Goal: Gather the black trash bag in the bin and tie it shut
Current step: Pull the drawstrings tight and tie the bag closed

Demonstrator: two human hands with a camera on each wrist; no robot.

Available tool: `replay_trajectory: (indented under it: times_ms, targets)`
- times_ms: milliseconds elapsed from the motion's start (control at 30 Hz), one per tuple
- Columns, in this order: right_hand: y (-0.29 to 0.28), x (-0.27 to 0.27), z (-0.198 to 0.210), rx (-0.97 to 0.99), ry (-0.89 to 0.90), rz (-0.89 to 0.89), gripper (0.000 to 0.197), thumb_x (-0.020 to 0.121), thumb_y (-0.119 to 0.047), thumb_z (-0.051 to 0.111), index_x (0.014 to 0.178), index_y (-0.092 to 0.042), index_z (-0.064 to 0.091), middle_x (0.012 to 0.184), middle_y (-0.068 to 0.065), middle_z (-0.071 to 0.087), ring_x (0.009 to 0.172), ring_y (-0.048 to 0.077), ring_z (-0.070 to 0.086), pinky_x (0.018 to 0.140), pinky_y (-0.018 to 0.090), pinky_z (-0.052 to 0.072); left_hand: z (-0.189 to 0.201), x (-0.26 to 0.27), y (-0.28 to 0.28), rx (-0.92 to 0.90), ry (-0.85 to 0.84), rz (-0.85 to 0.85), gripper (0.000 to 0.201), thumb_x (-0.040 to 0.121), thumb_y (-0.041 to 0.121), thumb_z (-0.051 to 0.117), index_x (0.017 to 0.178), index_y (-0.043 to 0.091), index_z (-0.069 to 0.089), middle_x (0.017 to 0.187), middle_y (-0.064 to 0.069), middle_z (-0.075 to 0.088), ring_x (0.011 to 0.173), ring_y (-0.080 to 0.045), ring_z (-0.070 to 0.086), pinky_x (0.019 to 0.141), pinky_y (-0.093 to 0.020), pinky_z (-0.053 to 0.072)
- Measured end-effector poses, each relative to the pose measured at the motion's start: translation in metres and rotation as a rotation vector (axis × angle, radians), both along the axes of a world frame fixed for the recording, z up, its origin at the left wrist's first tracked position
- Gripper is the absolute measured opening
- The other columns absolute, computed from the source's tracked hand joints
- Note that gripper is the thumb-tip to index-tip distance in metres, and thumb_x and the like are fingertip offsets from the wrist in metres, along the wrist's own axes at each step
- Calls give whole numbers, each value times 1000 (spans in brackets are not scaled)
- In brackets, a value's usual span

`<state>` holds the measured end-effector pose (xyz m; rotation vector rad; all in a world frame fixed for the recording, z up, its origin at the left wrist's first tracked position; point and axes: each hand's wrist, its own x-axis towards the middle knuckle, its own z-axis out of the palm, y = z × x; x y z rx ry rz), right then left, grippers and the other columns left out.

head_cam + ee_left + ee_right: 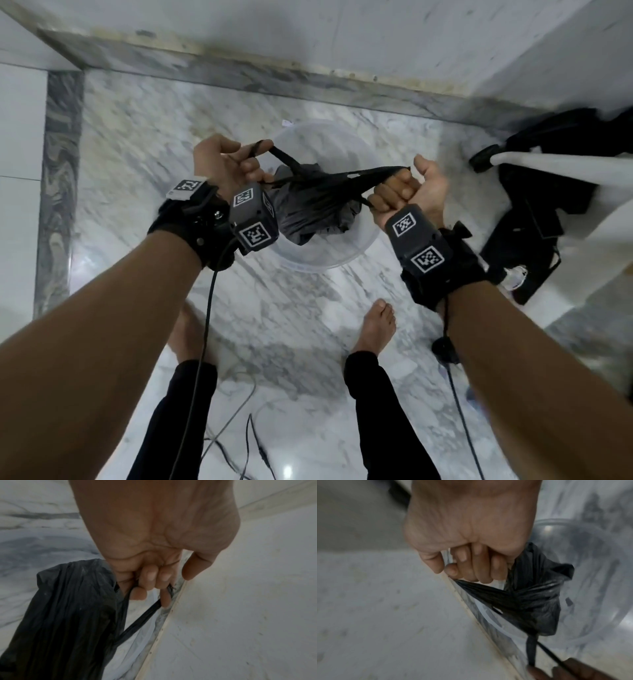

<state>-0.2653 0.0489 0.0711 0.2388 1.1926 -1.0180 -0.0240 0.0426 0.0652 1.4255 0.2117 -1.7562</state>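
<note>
The black trash bag point(317, 202) hangs bunched over the clear plastic bin point(363, 246) on the marble floor. My left hand point(233, 164) grips one twisted strip of the bag's top, looped round its curled fingers point(150, 580). My right hand point(404, 192) is fisted round the other gathered strip, which runs taut to the bag. In the left wrist view the bag point(68, 615) hangs below the hand. In the right wrist view the bag point(532, 601) sits above the bin point(590, 574), its strip pulled under my fingers point(471, 566).
A white wall point(308, 31) with a grey marble skirting runs behind the bin. Dark clothing point(534, 205) lies over a white chair leg at right. My bare feet point(376, 325) stand just before the bin, and cables point(246, 438) trail across the floor.
</note>
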Motion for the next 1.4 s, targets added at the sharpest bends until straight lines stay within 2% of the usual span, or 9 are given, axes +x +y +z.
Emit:
replay_trajectory:
  times_ms: [133,300,500,733,866,966,1099,1299,1399]
  targets:
    - [20,4,-11,12,-115,-162,40,92,-35,37,63,-12,50,38,-5,32,30,13,22,36,22,18,-7,4,12,45,7,94,42,70,17,42,89,-9,70,45,0,31,44,-16,20,54,-26,38]
    - [26,6,-13,-2,-119,-211,45,94,-22,31,70,-3,63,62,3,60,29,12,34,32,20,25,-11,6,18,58,18,128,50,57,14,45,102,-4,59,41,-2,48,48,-15,19,52,-26,34]
    - [19,18,-16,-8,-157,-233,35,90,14,24,85,-3,54,75,15,69,59,18,72,38,14,43,2,-8,4,12,-81,-97,37,74,-6,29,87,7,62,68,-5,52,32,-10,34,42,-17,38]
    - [9,46,-15,-168,254,263,13,89,4,57,84,-4,66,66,-1,68,61,13,63,59,21,53,13,-11,-3,-184,-269,-434,23,83,1,61,102,13,69,81,-8,65,60,-14,59,61,-22,58]
    - [4,52,-19,-345,561,785,30,80,-15,71,100,8,66,98,15,72,84,19,64,83,31,55,19,-16,-10,-244,-308,-510,15,85,6,62,98,10,69,72,0,68,65,-10,64,65,-22,58]
    - [1,61,-16,-366,505,842,50,78,-3,72,125,6,56,121,22,67,100,22,65,100,39,50,23,-19,-14,-262,-338,-592,19,83,6,64,102,6,70,65,3,72,61,-6,67,55,-19,55]
    - [-6,69,-15,-373,423,896,82,75,8,68,147,-4,29,120,15,68,115,26,63,105,40,46,27,-21,-16,-294,-295,-624,25,81,4,66,106,3,67,66,-1,74,57,-5,68,53,-14,51]
    - [-11,69,-12,-412,438,959,65,75,16,59,135,-6,46,103,29,67,96,27,64,104,47,47,28,-21,-17,-296,-228,-663,30,84,-1,59,113,2,64,64,3,72,63,-7,68,56,-16,52]
    - [-8,67,-10,-422,444,938,43,81,6,62,122,-6,60,99,19,68,94,27,65,104,49,47,27,-23,-15,-301,-290,-690,32,84,0,60,115,2,64,74,-4,69,66,-10,66,54,-15,51]
